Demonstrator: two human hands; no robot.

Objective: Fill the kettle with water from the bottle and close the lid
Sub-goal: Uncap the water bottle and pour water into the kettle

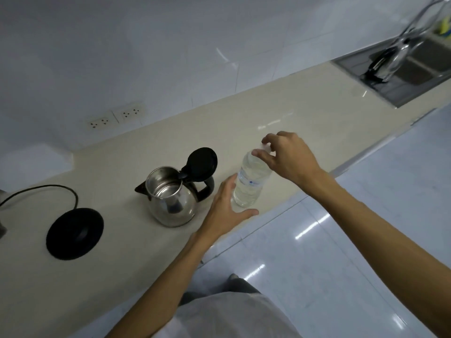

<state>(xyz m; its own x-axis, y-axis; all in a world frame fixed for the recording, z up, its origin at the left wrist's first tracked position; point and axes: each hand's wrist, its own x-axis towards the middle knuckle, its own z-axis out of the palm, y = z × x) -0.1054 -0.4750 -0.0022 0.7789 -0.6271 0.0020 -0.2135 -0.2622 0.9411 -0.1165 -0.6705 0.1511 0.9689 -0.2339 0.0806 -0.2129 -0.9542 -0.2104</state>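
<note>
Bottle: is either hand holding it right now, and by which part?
The right hand has its fingertips on the bottle cap. The left hand is open beside the bottle's base, no grip closed around it yet.

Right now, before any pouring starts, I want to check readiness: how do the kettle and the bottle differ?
The kettle is shiny metal and opaque; the bottle is clear plastic. The kettle's black lid is flipped up and its inside looks empty; the bottle holds water, with the right hand at its cap. The kettle is squat and untouched; the bottle is slim, with the left hand open at its base. Both stand upright on the counter.
</note>
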